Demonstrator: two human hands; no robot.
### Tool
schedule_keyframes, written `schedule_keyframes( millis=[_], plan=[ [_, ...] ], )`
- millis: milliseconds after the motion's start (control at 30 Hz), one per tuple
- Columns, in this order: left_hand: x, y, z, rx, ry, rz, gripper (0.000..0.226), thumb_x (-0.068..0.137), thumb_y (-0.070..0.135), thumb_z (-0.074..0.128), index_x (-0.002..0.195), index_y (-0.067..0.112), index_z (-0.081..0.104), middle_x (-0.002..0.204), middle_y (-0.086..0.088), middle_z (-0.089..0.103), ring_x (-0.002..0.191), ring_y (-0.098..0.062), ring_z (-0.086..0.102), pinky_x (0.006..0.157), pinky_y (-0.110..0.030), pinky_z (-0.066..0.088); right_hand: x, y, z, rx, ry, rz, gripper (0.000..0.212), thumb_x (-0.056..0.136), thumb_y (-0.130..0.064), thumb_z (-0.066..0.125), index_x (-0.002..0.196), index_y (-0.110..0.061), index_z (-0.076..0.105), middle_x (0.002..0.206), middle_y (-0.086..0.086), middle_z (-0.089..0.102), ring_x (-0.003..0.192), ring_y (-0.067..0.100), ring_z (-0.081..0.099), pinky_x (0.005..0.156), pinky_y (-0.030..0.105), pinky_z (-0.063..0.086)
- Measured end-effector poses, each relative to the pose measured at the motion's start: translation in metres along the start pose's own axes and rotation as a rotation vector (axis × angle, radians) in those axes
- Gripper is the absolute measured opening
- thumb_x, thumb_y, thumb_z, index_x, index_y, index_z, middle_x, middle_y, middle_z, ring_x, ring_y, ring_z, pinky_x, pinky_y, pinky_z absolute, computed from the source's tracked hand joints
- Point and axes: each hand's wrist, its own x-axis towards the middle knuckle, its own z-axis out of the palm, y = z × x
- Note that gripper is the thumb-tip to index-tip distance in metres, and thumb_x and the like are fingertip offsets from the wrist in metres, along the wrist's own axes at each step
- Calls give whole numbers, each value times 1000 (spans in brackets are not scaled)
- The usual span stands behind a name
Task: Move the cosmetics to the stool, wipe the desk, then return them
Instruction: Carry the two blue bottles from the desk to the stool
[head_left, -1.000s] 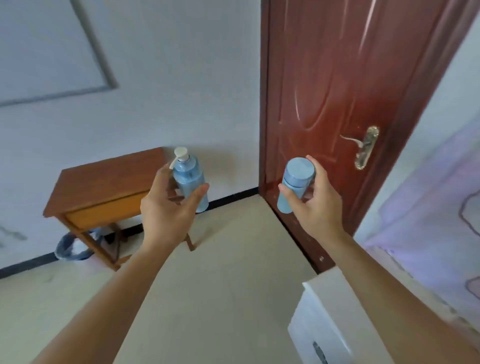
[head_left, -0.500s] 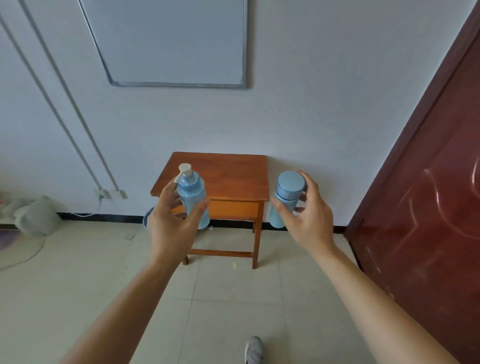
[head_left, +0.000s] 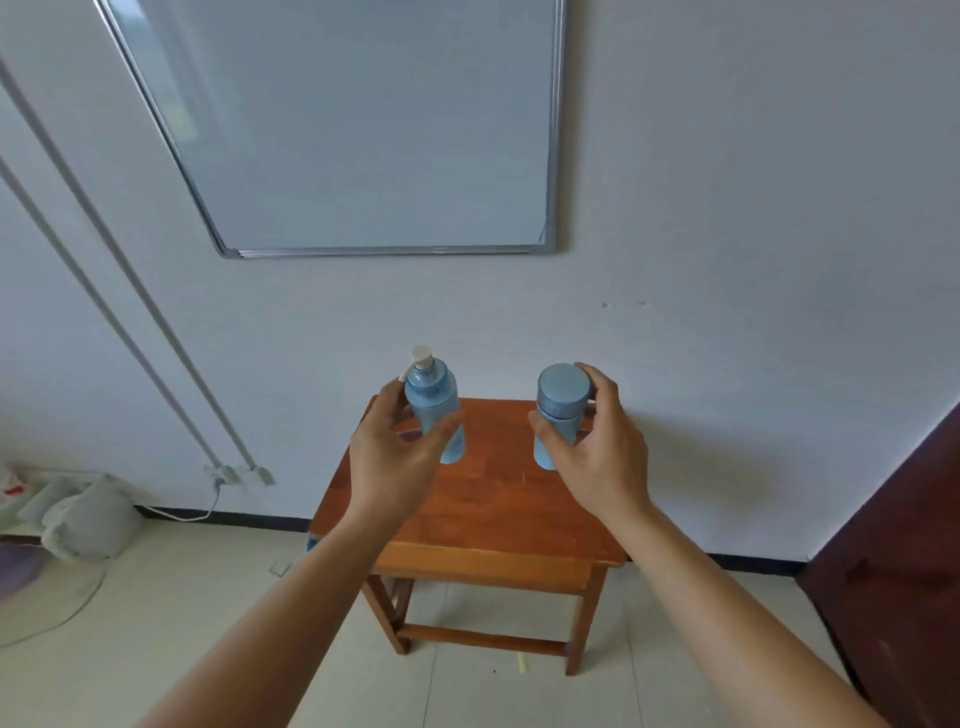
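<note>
Each hand grips one blue bottle, the left hand (head_left: 395, 457) a pump bottle (head_left: 434, 410) and the right hand (head_left: 597, 457) a capped bottle (head_left: 561, 410), upright above the stool (head_left: 493, 519) below, ready to set down.

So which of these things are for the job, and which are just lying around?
For the job: light blue plastic pump bottle, held in the left hand; light blue round-capped bottle, held in the right hand; brown wooden stool below them.
Just lying about: metal-framed whiteboard on the wall; pale grey bundle on the floor; dark red door.

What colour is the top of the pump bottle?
White, on the blue pump bottle; head view shows it.
</note>
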Motion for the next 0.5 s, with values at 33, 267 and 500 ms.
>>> schedule_keyframes(
  millis=[33,267,500],
  plan=[
    [17,-5,0,1,5,3,47,79,36,77,119,43,53,105,22,66,97,4,62,75,-11,50,17,3,10,3,-5,-5,69,78,-69,63,135,-41,34,118,-31,50,97,-7,52,64,0,41],
    [128,-79,17,-25,-28,-82,54,79,36,77,127,27,55,113,12,67,101,-8,64,85,-28,55,103,40,90,-69,-45,44,68,75,-68,64,131,-45,35,111,-38,47,92,-14,50,70,19,51],
    [249,-166,38,-68,-216,-136,54,77,31,80,123,28,52,123,7,58,103,-10,63,83,-29,57,169,73,180,-112,-105,201,67,74,-53,78,126,-39,38,116,-25,53,98,5,57,78,29,54]
  ],
)
